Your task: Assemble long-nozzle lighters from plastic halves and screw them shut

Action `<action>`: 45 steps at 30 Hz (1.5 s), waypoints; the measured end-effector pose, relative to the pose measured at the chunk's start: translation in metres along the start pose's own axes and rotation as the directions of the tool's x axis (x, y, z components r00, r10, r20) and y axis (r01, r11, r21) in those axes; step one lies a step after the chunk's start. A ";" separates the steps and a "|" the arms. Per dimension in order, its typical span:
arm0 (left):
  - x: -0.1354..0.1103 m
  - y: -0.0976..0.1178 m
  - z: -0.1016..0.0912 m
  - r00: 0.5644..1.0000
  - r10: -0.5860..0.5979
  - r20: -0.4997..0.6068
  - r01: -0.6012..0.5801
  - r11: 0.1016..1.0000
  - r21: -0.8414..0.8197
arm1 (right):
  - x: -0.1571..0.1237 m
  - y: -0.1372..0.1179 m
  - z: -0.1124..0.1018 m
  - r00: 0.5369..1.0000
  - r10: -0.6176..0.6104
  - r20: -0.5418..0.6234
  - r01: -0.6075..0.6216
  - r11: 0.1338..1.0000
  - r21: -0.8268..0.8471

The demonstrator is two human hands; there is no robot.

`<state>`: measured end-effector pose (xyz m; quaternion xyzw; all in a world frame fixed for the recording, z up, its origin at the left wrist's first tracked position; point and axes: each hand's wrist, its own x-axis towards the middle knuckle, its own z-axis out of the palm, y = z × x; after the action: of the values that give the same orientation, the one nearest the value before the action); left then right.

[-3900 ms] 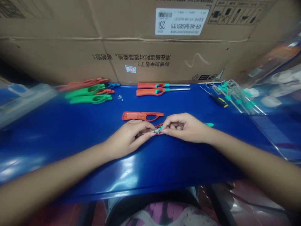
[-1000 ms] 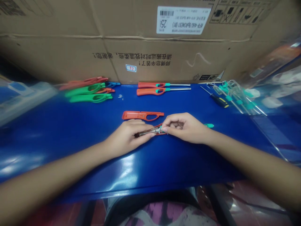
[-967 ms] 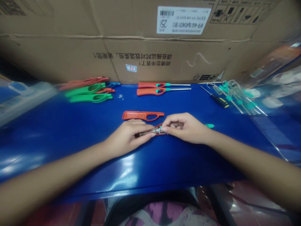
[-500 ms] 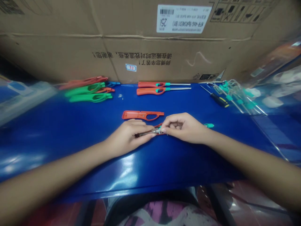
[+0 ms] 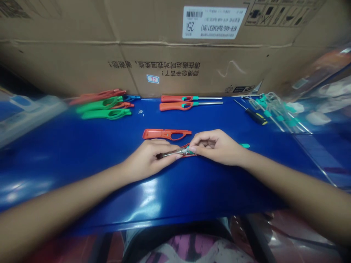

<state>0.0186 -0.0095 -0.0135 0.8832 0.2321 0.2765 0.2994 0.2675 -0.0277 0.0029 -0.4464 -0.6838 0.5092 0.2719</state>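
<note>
Low over the blue table, my left hand (image 5: 152, 155) is closed around a red lighter half-shell (image 5: 189, 155) with a dark fuel tank (image 5: 170, 153) lying in it; the palm hides much of both. My right hand (image 5: 215, 148) pinches at the shell's trigger end, where a bit of teal plastic and a pale fitting show between the fingertips. What exactly those fingers grip is too small to make out. A teal tip (image 5: 245, 145) sticks out beyond my right wrist. Just behind my hands lies another red half-shell (image 5: 167, 134), hollow side up.
Two finished-looking red lighters (image 5: 175, 106) lie at the back beside a cardboard box (image 5: 90, 65). Green and red shells (image 5: 106, 114) are piled at left near a clear plastic bin (image 5: 30, 113). A screwdriver (image 5: 256, 116) and teal-fitted metal tubes (image 5: 279, 117) lie at right. Small screws (image 5: 140, 111) sit at the back.
My right hand has shifted very slightly, and a little more of the shell and teal part shows at its fingertips. My left hand keeps its hold.
</note>
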 end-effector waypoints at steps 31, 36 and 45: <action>-0.001 0.001 0.001 1.000 0.008 0.028 -0.009 1.000 0.013 | -0.001 0.003 0.006 0.999 -0.036 -0.039 0.033 0.996 -0.080; -0.001 0.000 0.001 1.000 0.004 0.024 -0.004 1.000 0.018 | -0.001 0.002 0.004 0.999 -0.029 -0.030 0.029 0.999 -0.016; -0.001 -0.001 0.001 1.000 0.000 0.002 0.000 1.000 -0.017 | -0.002 0.003 0.002 0.997 -0.075 -0.004 0.075 0.997 -0.010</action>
<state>0.0185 -0.0096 -0.0149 0.8809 0.2293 0.2777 0.3071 0.2678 -0.0296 -0.0002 -0.4228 -0.7020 0.4943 0.2900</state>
